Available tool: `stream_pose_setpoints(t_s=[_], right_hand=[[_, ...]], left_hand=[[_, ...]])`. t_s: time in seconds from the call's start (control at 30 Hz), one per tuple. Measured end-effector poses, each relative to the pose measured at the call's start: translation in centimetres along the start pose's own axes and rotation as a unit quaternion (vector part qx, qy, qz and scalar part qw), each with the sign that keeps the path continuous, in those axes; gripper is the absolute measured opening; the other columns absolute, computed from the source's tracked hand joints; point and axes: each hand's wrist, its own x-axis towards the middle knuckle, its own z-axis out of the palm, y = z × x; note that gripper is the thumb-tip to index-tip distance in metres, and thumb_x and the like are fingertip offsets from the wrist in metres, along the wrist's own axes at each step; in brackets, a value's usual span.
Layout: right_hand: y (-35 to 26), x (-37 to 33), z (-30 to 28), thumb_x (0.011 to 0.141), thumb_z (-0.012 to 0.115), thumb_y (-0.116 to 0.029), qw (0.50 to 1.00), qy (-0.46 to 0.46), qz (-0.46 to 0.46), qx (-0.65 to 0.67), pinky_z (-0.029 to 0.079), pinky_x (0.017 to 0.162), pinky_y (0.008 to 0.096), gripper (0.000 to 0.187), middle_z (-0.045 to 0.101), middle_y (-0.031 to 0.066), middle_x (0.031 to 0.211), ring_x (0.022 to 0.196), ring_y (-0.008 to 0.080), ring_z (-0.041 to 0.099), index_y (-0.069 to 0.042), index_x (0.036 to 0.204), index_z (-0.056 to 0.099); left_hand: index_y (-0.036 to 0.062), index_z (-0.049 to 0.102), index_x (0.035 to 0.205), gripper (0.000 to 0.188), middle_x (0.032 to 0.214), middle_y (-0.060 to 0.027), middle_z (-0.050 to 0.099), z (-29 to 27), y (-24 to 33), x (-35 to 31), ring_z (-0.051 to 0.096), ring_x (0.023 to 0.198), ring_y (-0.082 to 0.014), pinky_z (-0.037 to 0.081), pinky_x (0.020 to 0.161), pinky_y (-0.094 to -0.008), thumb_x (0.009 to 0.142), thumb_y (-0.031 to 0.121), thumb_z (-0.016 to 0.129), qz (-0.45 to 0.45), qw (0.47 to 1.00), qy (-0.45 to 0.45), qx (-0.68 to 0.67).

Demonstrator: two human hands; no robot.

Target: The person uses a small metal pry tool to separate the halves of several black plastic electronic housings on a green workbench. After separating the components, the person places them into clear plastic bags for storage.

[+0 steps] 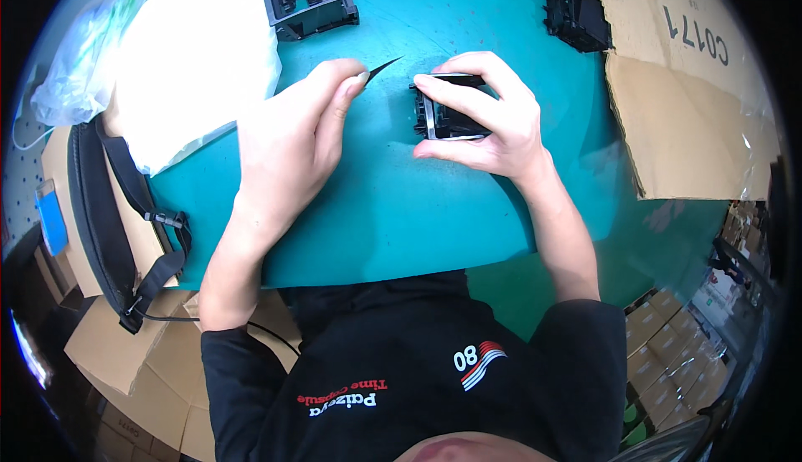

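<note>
My left hand [292, 140] pinches a slim black pointed tool [384, 69] between thumb and fingertips. The tool's thin tip points up and to the right, apart from any part, and its other end is hidden in the hand. To the right, my right hand [501, 115] grips a black plastic housing [454, 122], with fingers over its far side and the thumb along its near side. The housing has an open, hollow middle and small tabs on its left end. Both hands are over the green table mat [401, 228].
A similar black housing [322, 19] stands at the far side, with more black parts [576, 17] at the far right beside flattened cardboard [693, 128]. White sheeting [196, 61], a clear plastic bag [88, 69] and a black strapped pouch [96, 203] lie left.
</note>
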Motion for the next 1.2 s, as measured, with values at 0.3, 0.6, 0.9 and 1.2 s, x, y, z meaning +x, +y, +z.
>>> stream_pose_setpoints(t_s=[0.3,0.6,0.9,1.2], right_hand=[[-1.5,-1.4,1.5,0.087,0.078,-0.058,0.89,0.087,0.176,0.411,0.053,0.088,0.0332,0.084,0.065,0.0177,0.118,0.103,0.0215,0.064,0.013,0.129,0.062],[-1.9,-1.6,1.8,0.086,0.076,-0.064,0.861,0.079,0.189,0.465,0.053,0.09,0.0328,0.092,0.065,0.0192,0.121,0.107,0.0227,0.064,0.015,0.13,0.06],[-2.1,-1.7,1.6,0.086,0.073,-0.069,0.853,0.07,0.2,0.478,0.054,0.091,0.0337,0.097,0.064,0.0203,0.119,0.107,0.0227,0.064,0.016,0.129,0.059],[-1.6,-2.1,1.6,0.083,0.073,-0.072,0.866,0.041,0.179,0.465,0.052,0.095,0.0357,0.101,0.063,0.0195,0.118,0.107,0.0247,0.064,0.018,0.128,0.059]], left_hand=[[-0.0014,0.072,0.122,0.025,0.097,-0.0083,0.075,0.6,1.1,-0.8,0.051,0.062,-0.0084,0.043,0.058,-0.024,0.106,0.01,0.057,-0.015,0.98,-0.081,-0.179],[-0.0008,0.073,0.122,0.024,0.101,-0.0103,0.078,0.4,1.5,-0.9,0.056,0.062,-0.0097,0.045,0.057,-0.0239,0.103,0.007,0.059,0.018,0.982,-0.076,-0.174],[-0.0017,0.074,0.12,0.023,0.107,-0.013,0.079,0.6,1.4,-0.9,0.069,0.07,-0.0148,0.053,0.064,-0.0257,0.102,0.005,0.06,0.051,0.983,-0.057,-0.164],[-0.0015,0.074,0.119,0.023,0.099,-0.0173,0.078,-0.8,2.2,-0.6,0.074,0.073,-0.021,0.056,0.065,-0.0296,0.1,0.005,0.063,0.056,0.984,-0.092,-0.144]])
